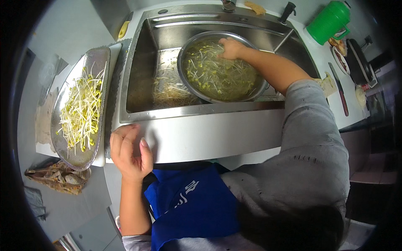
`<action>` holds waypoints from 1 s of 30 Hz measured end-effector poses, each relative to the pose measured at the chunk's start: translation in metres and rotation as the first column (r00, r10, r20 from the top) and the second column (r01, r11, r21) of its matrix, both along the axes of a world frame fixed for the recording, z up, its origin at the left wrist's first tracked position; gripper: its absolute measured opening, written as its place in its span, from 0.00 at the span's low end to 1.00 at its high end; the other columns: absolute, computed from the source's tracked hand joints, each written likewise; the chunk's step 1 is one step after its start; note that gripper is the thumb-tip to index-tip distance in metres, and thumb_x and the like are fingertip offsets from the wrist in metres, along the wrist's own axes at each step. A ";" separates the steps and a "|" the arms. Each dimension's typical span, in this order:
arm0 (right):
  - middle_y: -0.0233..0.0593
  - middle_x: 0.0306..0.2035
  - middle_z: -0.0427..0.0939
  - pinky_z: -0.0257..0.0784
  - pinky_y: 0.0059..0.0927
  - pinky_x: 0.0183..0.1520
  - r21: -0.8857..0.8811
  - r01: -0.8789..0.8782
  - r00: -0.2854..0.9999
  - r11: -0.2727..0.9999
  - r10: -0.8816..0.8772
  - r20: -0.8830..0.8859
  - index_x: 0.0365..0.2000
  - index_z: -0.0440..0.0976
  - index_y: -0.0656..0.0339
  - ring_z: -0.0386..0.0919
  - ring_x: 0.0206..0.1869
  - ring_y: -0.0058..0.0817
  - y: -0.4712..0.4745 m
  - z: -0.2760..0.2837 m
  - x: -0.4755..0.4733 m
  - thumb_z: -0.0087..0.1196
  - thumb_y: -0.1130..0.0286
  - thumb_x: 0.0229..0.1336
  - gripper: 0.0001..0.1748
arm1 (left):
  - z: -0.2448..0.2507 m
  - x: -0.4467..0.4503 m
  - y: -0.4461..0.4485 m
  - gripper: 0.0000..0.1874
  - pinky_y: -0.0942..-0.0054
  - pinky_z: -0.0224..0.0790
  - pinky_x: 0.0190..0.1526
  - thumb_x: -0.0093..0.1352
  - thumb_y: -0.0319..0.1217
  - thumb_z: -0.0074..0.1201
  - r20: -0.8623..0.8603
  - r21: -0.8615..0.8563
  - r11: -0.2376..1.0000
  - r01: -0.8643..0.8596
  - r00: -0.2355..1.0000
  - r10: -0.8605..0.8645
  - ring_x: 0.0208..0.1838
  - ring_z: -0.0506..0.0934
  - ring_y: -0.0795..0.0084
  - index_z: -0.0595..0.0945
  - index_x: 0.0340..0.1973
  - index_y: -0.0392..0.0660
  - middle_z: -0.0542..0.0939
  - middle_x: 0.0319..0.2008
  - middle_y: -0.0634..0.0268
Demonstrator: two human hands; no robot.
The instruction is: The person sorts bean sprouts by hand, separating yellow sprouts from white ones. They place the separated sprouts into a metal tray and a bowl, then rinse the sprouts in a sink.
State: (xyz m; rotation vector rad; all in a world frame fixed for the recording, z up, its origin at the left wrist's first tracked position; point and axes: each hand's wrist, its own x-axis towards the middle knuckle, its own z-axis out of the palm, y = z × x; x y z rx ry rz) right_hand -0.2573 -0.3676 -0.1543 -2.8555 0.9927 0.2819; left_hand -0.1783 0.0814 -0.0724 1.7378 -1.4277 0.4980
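A round metal basin [226, 89] of cloudy water with floating bean sprouts [207, 67] stands in the stainless steel sink [201, 109]. My right hand [231, 48] is at the basin's far side, its fingertips at the water among the sprouts; whether they grip any is hidden. My left hand [132, 153] is raised over the counter's front edge, fingers curled and apart from the thumb, holding nothing. To its left, a mesh strainer basket [105, 56] holds a pile of bean sprouts [82, 109]. More loose sprouts and root ends [171, 92] lie on the sink floor, left of the basin.
A yellow-handled knife [124, 29] lies at the back left. Right of the sink are a green thermos jug [329, 23], a knife with a dark red handle [340, 91], a plate of food [340, 61] and a cloth [327, 84]. The faucet base [228, 5] is behind the sink.
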 end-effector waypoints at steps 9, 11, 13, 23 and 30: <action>0.56 0.69 0.37 0.46 0.52 0.67 0.700 0.184 0.983 0.690 -0.116 -0.144 0.67 0.42 0.57 0.41 0.71 0.48 -0.017 -0.018 0.026 0.39 0.26 0.48 0.57 | -0.001 0.001 0.000 0.11 0.68 0.66 0.36 0.53 0.23 0.51 0.003 0.049 0.998 -0.038 0.999 0.038 0.32 0.74 0.56 0.78 0.32 0.34 0.77 0.30 0.53; 0.54 0.69 0.32 0.40 0.59 0.66 0.779 0.236 0.972 0.581 -0.123 -0.202 0.67 0.40 0.54 0.34 0.71 0.49 0.000 -0.014 0.028 0.37 0.24 0.47 0.58 | -0.002 0.002 0.000 0.10 0.68 0.66 0.34 0.53 0.23 0.50 0.021 0.029 0.999 -0.023 1.000 0.022 0.30 0.74 0.57 0.77 0.31 0.34 0.77 0.28 0.54; 0.53 0.70 0.26 0.32 0.68 0.65 0.828 0.297 0.955 0.475 -0.162 -0.249 0.68 0.39 0.49 0.24 0.71 0.51 0.019 -0.011 0.032 0.36 0.23 0.46 0.57 | -0.003 0.003 0.001 0.09 0.69 0.66 0.32 0.53 0.22 0.50 0.036 0.002 1.000 -0.003 0.999 0.003 0.28 0.74 0.58 0.77 0.30 0.35 0.77 0.27 0.54; 0.49 0.68 0.36 0.53 0.55 0.62 0.964 0.099 0.992 0.245 -0.100 -0.077 0.67 0.34 0.59 0.45 0.67 0.45 0.078 -0.024 0.037 0.54 0.57 0.56 0.50 | -0.004 0.001 0.001 0.06 0.72 0.65 0.27 0.52 0.20 0.49 0.035 -0.033 0.999 0.006 0.999 -0.005 0.23 0.73 0.61 0.77 0.26 0.35 0.77 0.23 0.56; 0.39 0.40 0.74 0.71 0.27 0.29 0.996 0.075 0.992 0.039 -0.101 -0.071 0.51 0.60 0.60 0.76 0.33 0.24 0.069 -0.028 0.026 0.53 0.70 0.56 0.24 | -0.005 0.001 0.002 0.06 0.72 0.64 0.27 0.51 0.19 0.49 0.032 -0.032 0.999 -0.012 0.999 0.013 0.23 0.73 0.62 0.77 0.25 0.35 0.77 0.23 0.57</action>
